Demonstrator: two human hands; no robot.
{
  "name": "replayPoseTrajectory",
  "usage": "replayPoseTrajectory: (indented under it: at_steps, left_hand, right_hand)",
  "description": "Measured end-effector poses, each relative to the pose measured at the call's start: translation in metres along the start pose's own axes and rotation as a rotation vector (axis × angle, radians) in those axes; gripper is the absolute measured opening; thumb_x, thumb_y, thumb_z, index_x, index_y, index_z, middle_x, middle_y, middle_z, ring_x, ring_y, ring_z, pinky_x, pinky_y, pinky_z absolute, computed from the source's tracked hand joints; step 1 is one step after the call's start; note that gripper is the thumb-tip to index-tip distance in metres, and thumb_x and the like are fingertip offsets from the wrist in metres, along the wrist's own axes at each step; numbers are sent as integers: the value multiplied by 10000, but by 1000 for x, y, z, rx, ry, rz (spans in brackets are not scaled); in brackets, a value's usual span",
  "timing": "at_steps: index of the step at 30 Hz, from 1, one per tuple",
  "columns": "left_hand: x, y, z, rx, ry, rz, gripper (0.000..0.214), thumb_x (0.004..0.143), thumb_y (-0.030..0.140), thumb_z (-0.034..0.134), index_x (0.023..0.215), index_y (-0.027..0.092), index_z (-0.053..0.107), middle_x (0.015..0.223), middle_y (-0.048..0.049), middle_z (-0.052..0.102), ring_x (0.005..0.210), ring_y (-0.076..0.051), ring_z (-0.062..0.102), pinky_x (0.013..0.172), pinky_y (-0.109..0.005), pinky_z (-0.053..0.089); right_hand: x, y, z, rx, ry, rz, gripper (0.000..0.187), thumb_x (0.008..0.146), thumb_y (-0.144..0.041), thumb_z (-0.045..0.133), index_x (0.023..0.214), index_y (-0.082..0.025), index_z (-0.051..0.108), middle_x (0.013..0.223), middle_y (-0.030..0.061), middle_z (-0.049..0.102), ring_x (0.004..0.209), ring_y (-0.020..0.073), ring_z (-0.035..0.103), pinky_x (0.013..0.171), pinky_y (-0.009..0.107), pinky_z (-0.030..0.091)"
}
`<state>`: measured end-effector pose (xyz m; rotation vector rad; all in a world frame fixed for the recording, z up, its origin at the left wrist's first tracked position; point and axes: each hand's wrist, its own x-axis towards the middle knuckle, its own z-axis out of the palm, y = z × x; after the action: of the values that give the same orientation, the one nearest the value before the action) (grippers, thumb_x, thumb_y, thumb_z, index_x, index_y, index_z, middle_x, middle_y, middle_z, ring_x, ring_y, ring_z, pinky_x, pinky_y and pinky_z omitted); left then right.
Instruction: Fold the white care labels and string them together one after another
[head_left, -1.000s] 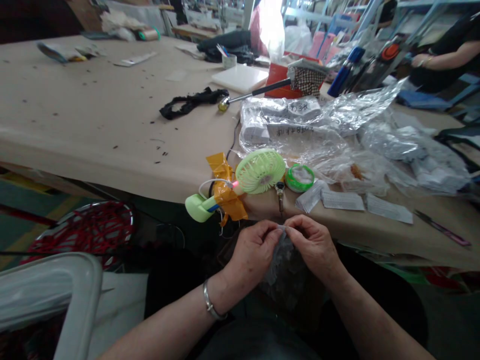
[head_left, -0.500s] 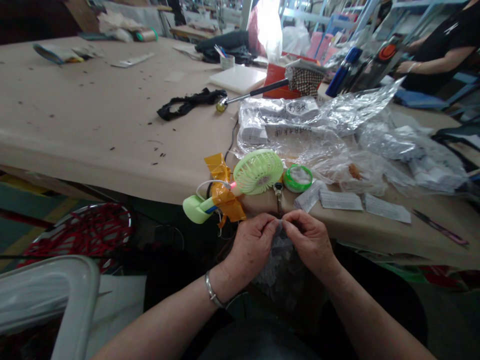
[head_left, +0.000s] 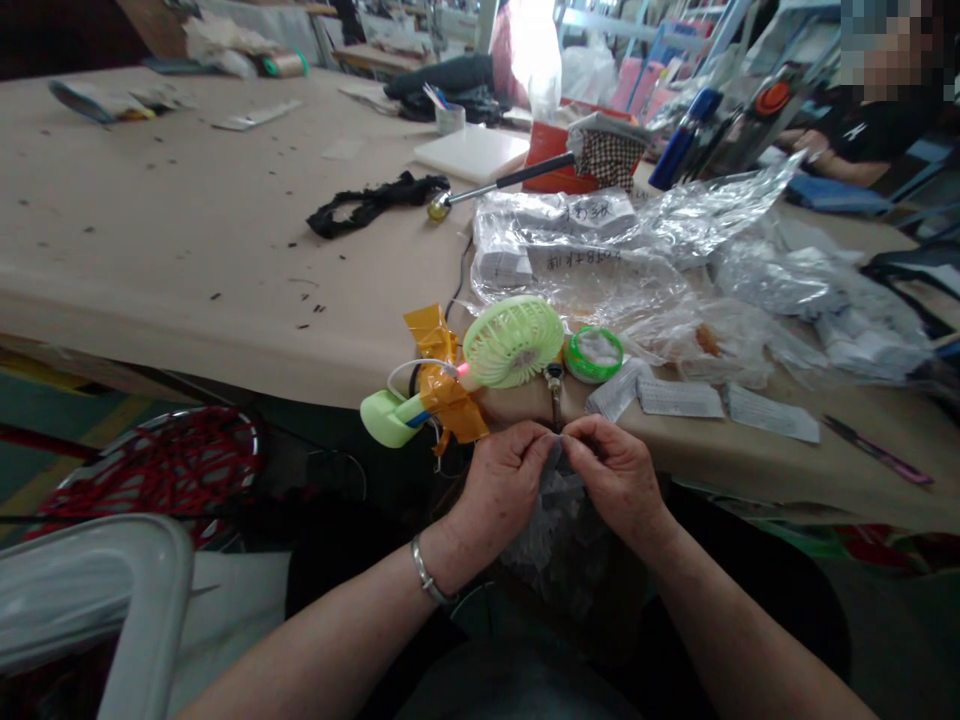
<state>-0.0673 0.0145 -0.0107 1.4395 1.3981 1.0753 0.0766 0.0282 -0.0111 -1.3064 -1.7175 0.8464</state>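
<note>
My left hand (head_left: 504,480) and my right hand (head_left: 616,478) meet at the table's front edge, thumbs and forefingers pinched together. Between their fingertips is a small whitish strip (head_left: 556,448), mostly covered by the fingers. Just beyond it, a thin metal rod with a dark collar (head_left: 556,385) points down over the edge toward the fingertips. Below the hands lies a heap of small whitish pieces (head_left: 559,530), in shadow. Left of the rod, a light green fan (head_left: 514,342) is fixed with orange-brown tape (head_left: 454,400). Several printed white labels (head_left: 681,397) lie to the right.
A green round tub (head_left: 594,354) stands behind the labels. Clear plastic bags (head_left: 570,265) cover the table's middle right. Pink-handled scissors or tweezers (head_left: 877,450) lie at the right edge. A red-strapped round seat (head_left: 161,465) is at lower left. Another person (head_left: 862,130) works at far right.
Both hands stay nearly in place, still pinched at the strip, with only slight finger movement. The camera view shifts a little. The person at far right has leaned lower.
</note>
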Motion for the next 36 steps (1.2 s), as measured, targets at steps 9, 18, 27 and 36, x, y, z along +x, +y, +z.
replayPoseTrajectory:
  at_steps: [9,18,27,36]
  left_hand:
    - [4,2,0,13,9,-2,224,848,263,501,716,166,654,637,16,601,616,-110,514,588,-201,387]
    - [-15,-7,-3,-69,-55,-82,206,829,260,526,705,179,669,635,4,635,609,-135,547,581,-219,405]
    - [-18,-43,9,24,-98,-147,208,806,245,539,909,195,713,927,-53,733,888,-214,649,816,-301,453]
    - [-17,-14,28,-380,-216,-369,149,783,251,580,706,155,664,691,-34,657,680,-161,589,648,-259,445]
  right_hand:
    - [1,2,2,32,22,6,109,823,-247,550,739,-191,588,623,-37,544,573,96,501,532,197,406]
    - [-20,3,-28,-182,-13,-190,166,858,-219,562,1017,-216,610,844,17,674,753,146,639,704,254,508]
    - [-2,34,-54,-844,148,-440,297,852,-228,585,1142,-172,616,1162,102,645,1159,288,505,991,465,393]
    - [-4,32,-59,-612,214,-608,120,813,-117,623,882,-208,661,923,32,718,980,201,617,916,397,431]
